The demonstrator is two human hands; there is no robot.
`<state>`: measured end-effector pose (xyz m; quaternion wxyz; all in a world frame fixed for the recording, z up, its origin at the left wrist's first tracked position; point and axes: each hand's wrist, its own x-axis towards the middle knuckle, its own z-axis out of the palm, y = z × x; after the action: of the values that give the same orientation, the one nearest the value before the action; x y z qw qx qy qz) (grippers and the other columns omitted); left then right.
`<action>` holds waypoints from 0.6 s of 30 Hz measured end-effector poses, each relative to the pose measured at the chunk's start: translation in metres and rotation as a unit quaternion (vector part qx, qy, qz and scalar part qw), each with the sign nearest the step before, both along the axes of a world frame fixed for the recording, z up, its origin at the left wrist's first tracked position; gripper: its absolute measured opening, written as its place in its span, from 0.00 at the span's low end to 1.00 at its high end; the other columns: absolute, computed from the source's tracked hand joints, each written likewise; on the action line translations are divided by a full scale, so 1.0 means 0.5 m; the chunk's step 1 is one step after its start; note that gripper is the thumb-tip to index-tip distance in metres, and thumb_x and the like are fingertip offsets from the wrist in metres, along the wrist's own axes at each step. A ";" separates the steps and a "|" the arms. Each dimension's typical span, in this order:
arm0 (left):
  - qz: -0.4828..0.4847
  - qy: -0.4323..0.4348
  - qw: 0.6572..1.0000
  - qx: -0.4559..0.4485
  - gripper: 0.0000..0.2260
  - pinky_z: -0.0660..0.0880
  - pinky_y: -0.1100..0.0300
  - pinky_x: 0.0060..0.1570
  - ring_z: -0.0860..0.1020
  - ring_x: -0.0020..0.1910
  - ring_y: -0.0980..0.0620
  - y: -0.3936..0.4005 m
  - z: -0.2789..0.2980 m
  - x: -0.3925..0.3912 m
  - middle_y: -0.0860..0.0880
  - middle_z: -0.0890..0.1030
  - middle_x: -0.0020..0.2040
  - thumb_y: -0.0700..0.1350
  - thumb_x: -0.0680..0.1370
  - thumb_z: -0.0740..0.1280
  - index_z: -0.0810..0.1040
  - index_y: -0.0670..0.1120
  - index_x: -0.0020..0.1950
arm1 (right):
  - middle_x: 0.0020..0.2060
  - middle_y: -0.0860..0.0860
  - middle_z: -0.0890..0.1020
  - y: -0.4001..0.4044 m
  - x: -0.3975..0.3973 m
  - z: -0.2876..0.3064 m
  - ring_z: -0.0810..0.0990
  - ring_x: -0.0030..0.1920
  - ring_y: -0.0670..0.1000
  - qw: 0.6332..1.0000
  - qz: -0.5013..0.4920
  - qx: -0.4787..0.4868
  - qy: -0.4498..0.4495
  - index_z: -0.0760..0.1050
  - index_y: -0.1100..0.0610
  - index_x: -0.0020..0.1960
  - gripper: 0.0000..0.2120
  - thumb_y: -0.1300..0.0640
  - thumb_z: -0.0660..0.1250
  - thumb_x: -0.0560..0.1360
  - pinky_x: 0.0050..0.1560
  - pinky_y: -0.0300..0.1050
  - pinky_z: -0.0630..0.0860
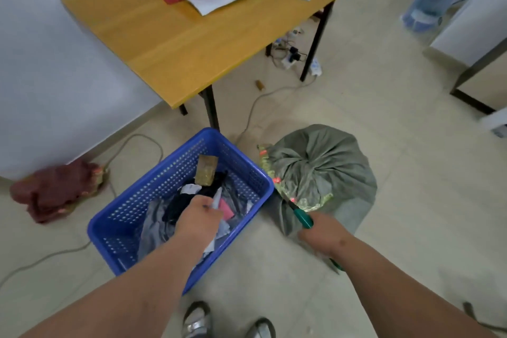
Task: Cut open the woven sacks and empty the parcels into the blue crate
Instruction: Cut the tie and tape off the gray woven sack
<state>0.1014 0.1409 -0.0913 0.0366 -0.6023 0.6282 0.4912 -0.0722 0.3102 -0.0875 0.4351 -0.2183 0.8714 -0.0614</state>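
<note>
Right hand (319,233) grips green-handled scissors (301,215), fingers wrapped round the handle, blade tip pointing up-left at the tied neck of the grey-green woven sack (329,167); the blade itself is thin and hard to make out. Left hand (199,218) is over the blue crate (109,230), fingers curled on a pale parcel or bag edge among the contents; exactly what it pinches can't be told.

Crate sits on the floor just left of the sack, nearly touching it. It already holds soft poly-bag parcels, grey, dark and pink, plus a brown box (206,170) leaning at the far end.

Sack is bunched shut at the top, with a patterned strip (312,202) hanging from the knot. Judgement: the weave is tough but floppy, and the full sack is probably heavy and slumpy. Best to cut at or just under the knot while the free hand holds the gathered neck taut. Tip it by the bottom corners, since the fabric looks slick. Parcels look light and soft, not fragile.

Further off: a red cloth bundle (55,189) by the wall, and a yellow table (178,41) with papers.
</note>
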 end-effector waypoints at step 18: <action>-0.080 -0.102 0.990 0.057 0.15 0.75 0.56 0.54 0.79 0.50 0.45 -0.094 -0.180 -0.449 0.45 0.80 0.53 0.51 0.79 0.65 0.70 0.49 0.64 | 0.42 0.53 0.77 -0.095 -0.439 -0.169 0.74 0.36 0.49 0.999 -0.029 0.007 -0.037 0.69 0.55 0.48 0.06 0.53 0.64 0.76 0.33 0.41 0.68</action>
<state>-0.1233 0.0940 -0.1813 0.1737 -0.5943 0.6381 0.4577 -0.2916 0.2625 -0.1721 0.4665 -0.1872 0.8612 -0.0761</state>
